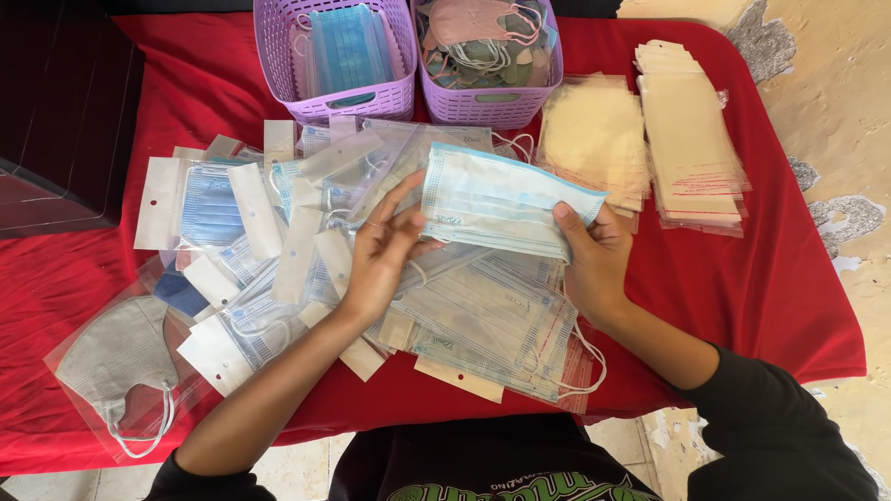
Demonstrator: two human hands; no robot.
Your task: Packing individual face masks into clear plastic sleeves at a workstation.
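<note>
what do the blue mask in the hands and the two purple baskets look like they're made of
Blue mask: apparently soft non-woven fabric, matte, with pleats and stitched edges. Purple baskets: probably moulded plastic, slightly glossy, with a rigid lattice of regular holes.

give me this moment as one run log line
left hand: holds light blue face mask | right hand: holds same mask | below: pile of bagged masks | surface: red cloth

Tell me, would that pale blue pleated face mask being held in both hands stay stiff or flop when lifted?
Probably floppy: the pale blue pleated face mask is thin cloth-like sheet, spanned between the left hand and right hand, which seems to keep it flat. Likely very light, since fingertips alone carry it. Its ear loops would likely dangle and might snag the clear bagged masks beneath.
</note>
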